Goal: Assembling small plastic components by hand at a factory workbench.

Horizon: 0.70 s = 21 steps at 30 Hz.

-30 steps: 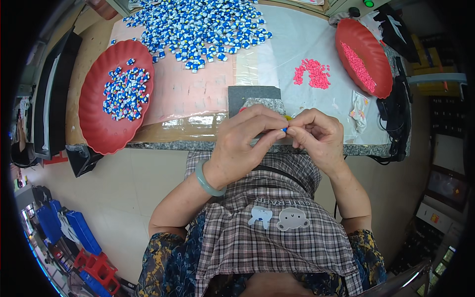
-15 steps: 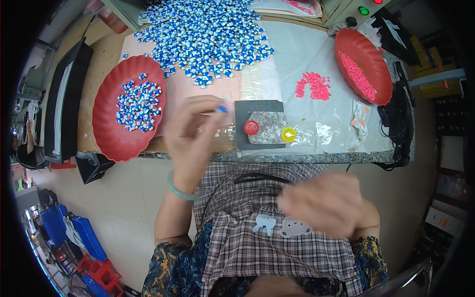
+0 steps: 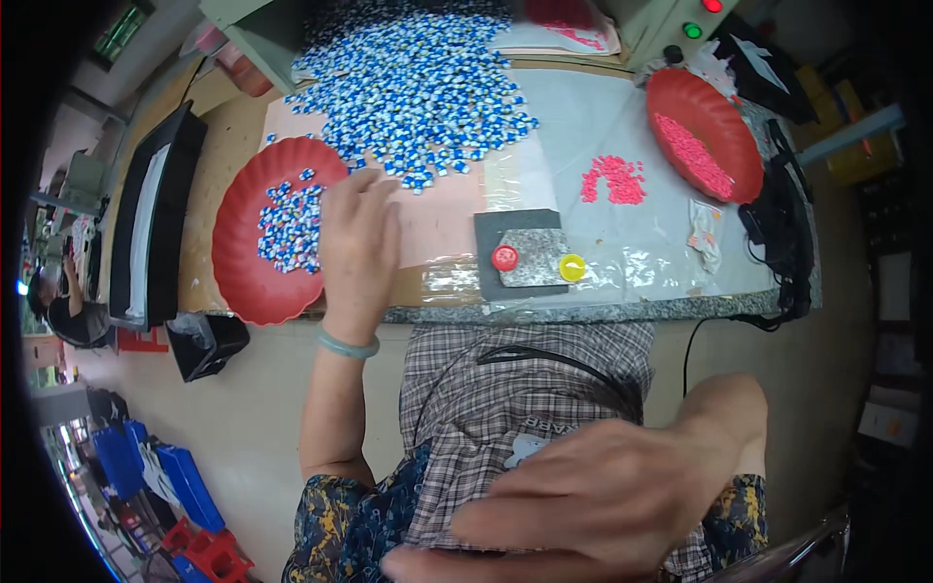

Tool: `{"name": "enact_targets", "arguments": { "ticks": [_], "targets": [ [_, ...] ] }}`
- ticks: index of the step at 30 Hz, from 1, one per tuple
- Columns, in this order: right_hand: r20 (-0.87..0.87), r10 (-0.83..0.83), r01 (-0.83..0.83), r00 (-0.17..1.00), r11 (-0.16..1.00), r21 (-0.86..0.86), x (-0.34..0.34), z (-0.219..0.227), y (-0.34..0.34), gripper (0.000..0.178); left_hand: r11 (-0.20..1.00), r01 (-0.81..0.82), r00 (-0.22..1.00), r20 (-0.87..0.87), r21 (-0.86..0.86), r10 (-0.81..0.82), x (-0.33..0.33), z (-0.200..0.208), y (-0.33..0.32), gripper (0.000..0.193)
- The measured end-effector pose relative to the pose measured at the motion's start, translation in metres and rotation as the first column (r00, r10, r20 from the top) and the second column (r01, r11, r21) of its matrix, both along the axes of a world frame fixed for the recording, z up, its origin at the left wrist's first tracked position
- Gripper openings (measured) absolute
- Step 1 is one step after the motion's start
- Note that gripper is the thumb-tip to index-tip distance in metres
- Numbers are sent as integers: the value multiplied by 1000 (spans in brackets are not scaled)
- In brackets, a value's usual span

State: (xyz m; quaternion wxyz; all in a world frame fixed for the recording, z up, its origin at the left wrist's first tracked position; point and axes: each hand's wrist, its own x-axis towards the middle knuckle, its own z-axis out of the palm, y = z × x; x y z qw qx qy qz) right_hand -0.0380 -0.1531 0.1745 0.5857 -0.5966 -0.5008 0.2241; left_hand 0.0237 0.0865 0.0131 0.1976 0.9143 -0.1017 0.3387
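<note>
My left hand (image 3: 358, 243), with a pale green bangle on the wrist, is over the right rim of a scalloped red dish (image 3: 238, 262). Its fingers are bent and partly apart, and no piece shows in them. Small blue-and-white pieces (image 3: 290, 231) lie in that dish, some with pink bits. Close to the camera, in front of my checked apron (image 3: 525, 389), my right hand (image 3: 603, 491) is slightly blurred, its fingers stretched out with nothing visible in them. On the table, a dark pad carries a grey speckled block (image 3: 533, 255) with a red round cap (image 3: 504, 257) and a yellow one (image 3: 572, 267).
A large heap of blue-and-white pieces (image 3: 418, 87) covers the table's back. Small pink pieces (image 3: 612, 180) lie on the white sheet at right, with more in a second red dish (image 3: 661, 107). A black tray (image 3: 155, 214) stands at far left; a crumpled wrapper (image 3: 705, 236) lies at right.
My left hand has moved left from near the pad to the dish; the blue piece it held is no longer visible. My right hand has come lower and closer, its fingers now extended. The view has shifted slightly.
</note>
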Motion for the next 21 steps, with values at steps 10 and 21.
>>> {"name": "enact_targets", "arguments": {
  "ticks": [10, 21],
  "targets": [
    [596, 38, 41, 802, 992, -119, 29, -54, -36, 26, 986, 155, 972, -186, 64, -141, 59, -49, -30, 16],
    [561, -723, 913, 402, 365, -184, 130, -191, -148, 15, 978, 208, 932, -311, 34, -187, 78, -41, -49, 11]
  ]
}}
